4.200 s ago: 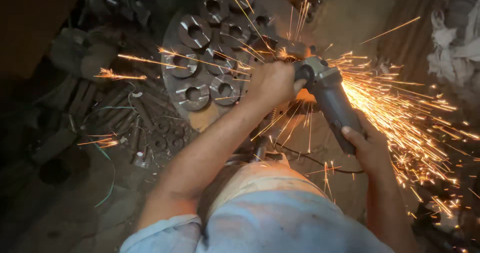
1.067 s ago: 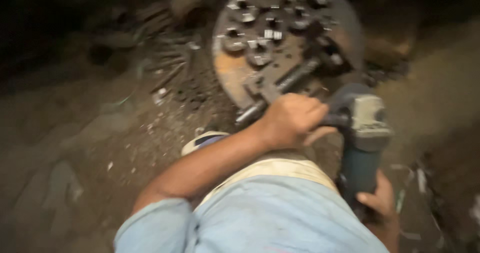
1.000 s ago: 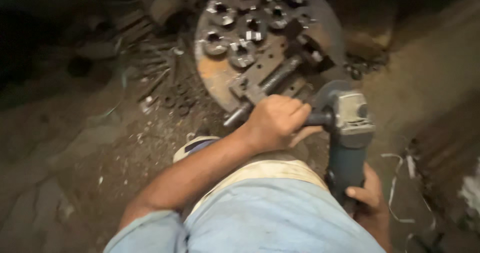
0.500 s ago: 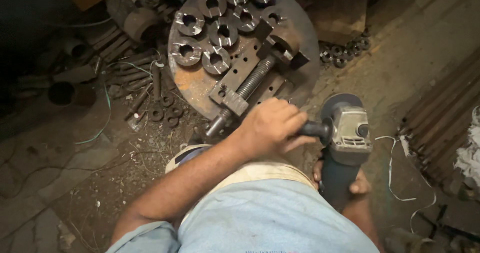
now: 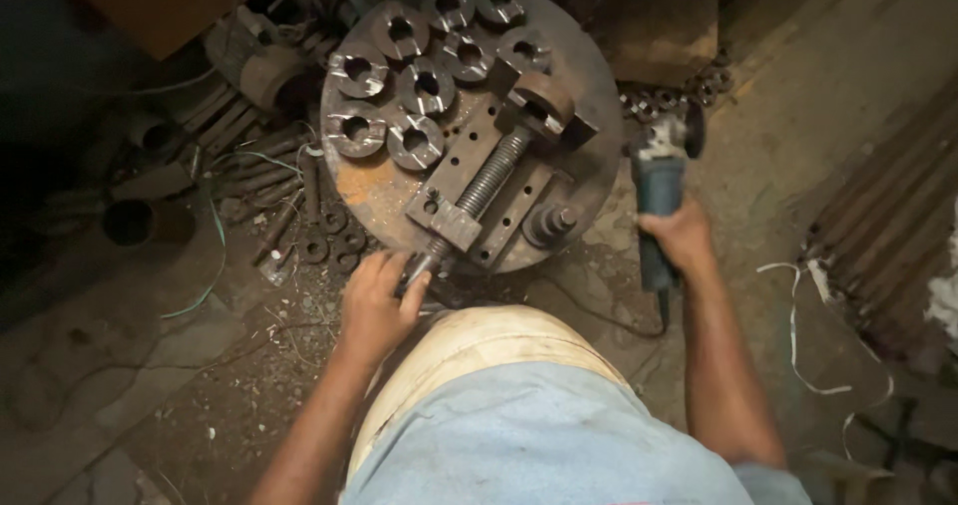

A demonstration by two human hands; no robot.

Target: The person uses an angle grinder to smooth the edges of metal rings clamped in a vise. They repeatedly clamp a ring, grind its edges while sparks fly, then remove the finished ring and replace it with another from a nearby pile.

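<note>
Left hand [image 5: 377, 303] on vise handle [image 5: 424, 268], right hand [image 5: 681, 236] gripping angle grinder [image 5: 659, 181]

A round metal plate [image 5: 589, 86] lies on the floor [image 5: 818, 86] in front of the person. A screw vise [image 5: 489, 181] sits on the plate's near half, and a cluster of metal rings [image 5: 419, 76] lies on its far left part. The left hand [image 5: 377, 300] is at the vise's near end, at the plate's edge. The right hand [image 5: 684, 236] holds an angle grinder [image 5: 659, 176] just right of the plate. Scrap parts [image 5: 309, 226] lie left of the plate
</note>
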